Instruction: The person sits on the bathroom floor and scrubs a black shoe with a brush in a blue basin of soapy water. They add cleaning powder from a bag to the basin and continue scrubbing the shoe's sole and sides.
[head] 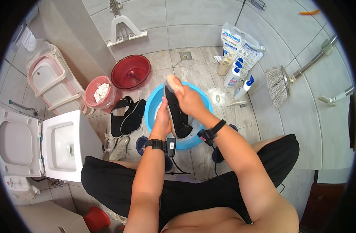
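Observation:
A black shoe with a pale sole edge is held above a light-blue plastic basin that has sudsy water in it. My left hand grips the shoe along its left side. In my right hand is a scrubbing brush with a light wooden-looking back, its bristles against the far end of the shoe. Both wrists wear black straps with small devices and cables. The water's depth is hidden by the shoe and hands.
Left of the basin lie black shoes, whitish shoes, a pink waste bin and a dark-red basin. The toilet is farther left. Pump bottles and a white plastic bag stand at right, near a mop head.

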